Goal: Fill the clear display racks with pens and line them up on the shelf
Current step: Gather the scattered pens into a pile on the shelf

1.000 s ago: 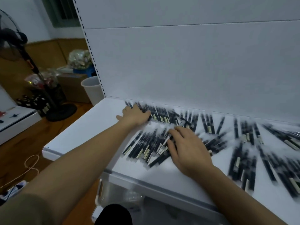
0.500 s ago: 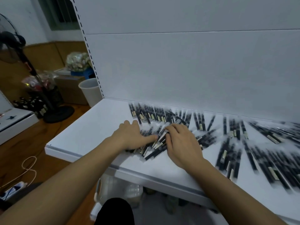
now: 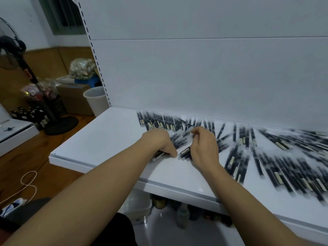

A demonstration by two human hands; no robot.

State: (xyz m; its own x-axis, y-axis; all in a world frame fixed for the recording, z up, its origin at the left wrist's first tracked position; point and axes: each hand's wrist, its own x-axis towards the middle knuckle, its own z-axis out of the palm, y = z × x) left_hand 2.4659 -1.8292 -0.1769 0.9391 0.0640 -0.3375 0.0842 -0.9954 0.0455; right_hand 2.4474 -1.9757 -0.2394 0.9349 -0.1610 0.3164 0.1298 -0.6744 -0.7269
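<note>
Many black pens [image 3: 276, 162] in clear wrappers lie spread over the white shelf [image 3: 99, 139], in a row along the back panel and in loose groups to the right. My left hand [image 3: 159, 141] curls over a bundle of pens [image 3: 177, 139] near the shelf's middle, its thumb down at the shelf surface. My right hand [image 3: 204, 146] grips the same bundle from the right, fingers bent around the pens' far ends. No clear display rack is visible. The picture is blurred.
The shelf's white back panel [image 3: 195, 77] rises behind the pens. Left of the shelf stand a white bin [image 3: 96, 100], a cardboard box [image 3: 74, 98] and a black floor fan [image 3: 58, 125]. Bottles and a clear container [image 3: 138, 206] sit under the shelf.
My left hand came back from the far row of pens to the nearer group. Both hands drew together and now close around a bundle of pens.
</note>
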